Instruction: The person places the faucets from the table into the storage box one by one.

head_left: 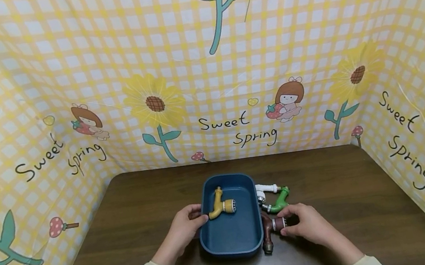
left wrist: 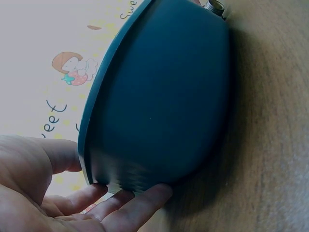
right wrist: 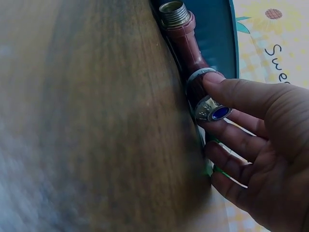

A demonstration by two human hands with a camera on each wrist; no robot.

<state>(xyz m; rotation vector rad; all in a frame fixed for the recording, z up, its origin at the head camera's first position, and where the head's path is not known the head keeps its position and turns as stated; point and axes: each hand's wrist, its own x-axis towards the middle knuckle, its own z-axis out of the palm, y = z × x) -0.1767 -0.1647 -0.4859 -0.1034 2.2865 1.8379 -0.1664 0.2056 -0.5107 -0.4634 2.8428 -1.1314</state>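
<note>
A dark blue plastic basin [head_left: 232, 239] stands on the table, with a yellow faucet [head_left: 218, 205] lying inside it. My left hand [head_left: 187, 225] holds the basin's left rim, thumb over the edge and fingers against the outer wall, as the left wrist view shows. To the right of the basin, my right hand [head_left: 306, 224] pinches the knob end of a brown faucet [head_left: 267, 232] between thumb and fingers. That faucet's threaded end [right wrist: 175, 14] points toward the near side, close by the basin wall.
Behind the brown faucet, a green faucet [head_left: 278, 204] and a white faucet [head_left: 267, 188] lie against the basin's right side. The brown wooden table [head_left: 144, 197] is bordered by a yellow checked cloth [head_left: 205, 83] on its back and sides.
</note>
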